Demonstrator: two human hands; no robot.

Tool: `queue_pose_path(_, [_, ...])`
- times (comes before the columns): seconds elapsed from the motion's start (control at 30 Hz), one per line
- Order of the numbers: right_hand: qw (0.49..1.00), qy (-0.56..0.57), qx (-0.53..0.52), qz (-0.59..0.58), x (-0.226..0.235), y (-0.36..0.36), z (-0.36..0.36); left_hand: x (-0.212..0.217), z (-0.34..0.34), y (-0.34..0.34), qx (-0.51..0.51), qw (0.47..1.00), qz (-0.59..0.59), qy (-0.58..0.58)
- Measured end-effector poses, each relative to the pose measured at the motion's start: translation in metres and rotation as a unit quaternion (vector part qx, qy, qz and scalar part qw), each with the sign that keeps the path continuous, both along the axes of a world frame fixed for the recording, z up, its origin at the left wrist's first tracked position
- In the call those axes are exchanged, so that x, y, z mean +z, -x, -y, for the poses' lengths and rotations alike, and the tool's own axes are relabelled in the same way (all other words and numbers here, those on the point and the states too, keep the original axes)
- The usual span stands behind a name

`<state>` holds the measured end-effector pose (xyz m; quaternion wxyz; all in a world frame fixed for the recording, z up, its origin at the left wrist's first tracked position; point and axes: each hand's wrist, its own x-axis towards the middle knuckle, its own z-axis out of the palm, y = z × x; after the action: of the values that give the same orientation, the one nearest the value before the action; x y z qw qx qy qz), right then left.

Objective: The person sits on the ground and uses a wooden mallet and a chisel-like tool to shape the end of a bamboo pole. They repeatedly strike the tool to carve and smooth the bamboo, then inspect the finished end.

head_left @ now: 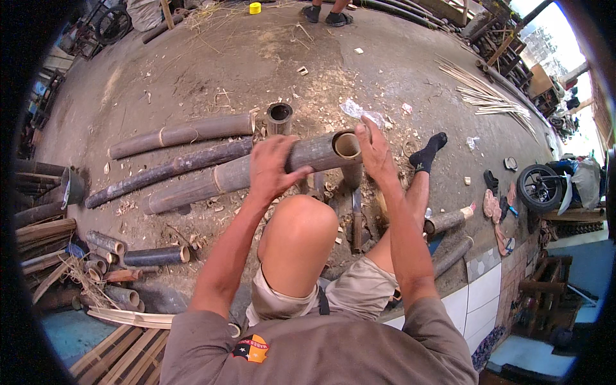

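A thick grey-brown bamboo pole (239, 174) lies slanted across in front of my knees, its hollow cut end (347, 146) facing right. My left hand (274, 165) is closed over the top of it, thumb toward me, a little short of that end. Beside the pale rim is my right hand (376, 153), its fingers stretched along the edge; whether it presses on the rim is hard to tell. Under the cut end stands a dark post (352, 176), partly hidden. A long-handled tool (357, 221) points toward me between my legs, its upper part hidden.
Two more bamboo poles, one brown (186, 133) and one dark (170, 170), lie beyond mine. An upright bamboo piece (280, 115) stands near their ends. Wood chips litter the floor. Cut tubes (157, 256) lie left, thin strips (491, 96) far right. Another person's feet (327, 16) are at the back.
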<state>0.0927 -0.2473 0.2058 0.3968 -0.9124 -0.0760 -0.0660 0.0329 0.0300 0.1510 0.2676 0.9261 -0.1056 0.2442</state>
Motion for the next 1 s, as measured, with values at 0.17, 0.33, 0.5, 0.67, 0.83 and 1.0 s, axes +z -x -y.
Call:
queue_pose_path(0.17, [0.995, -0.099, -0.024, -0.001, -0.030, -0.012, 0.005, -0.092, -0.079, 0.053, 0.481, 0.828, 0.065, 0.282])
queue_pose_path(0.33, [0.990, -0.139, -0.027, -0.001, -0.022, -0.020, -0.006, -0.109, -0.130, 0.042, 0.287, 0.418, 0.004, 0.862])
queue_pose_path(0.5, [0.982, -0.185, 0.003, 0.037, 0.054, -0.029, -0.011, -0.061, -0.134, 0.034, 0.184, 0.438, 0.031, 0.879])
queue_pose_path(0.67, [0.983, -0.170, -0.044, 0.050, 0.030, -0.053, 0.025, -0.015, -0.125, 0.025, 0.144, 0.508, 0.011, 0.849])
queue_pose_path(0.83, [0.934, -0.340, -0.033, -0.109, -0.036, -0.059, 0.043, -0.026, -0.112, 0.016, 0.207, 0.536, -0.001, 0.818])
queue_pose_path(1.0, [0.927, -0.363, -0.004, -0.091, 0.026, -0.046, 0.010, -0.006, -0.131, 0.048, 0.149, 0.529, 0.013, 0.835])
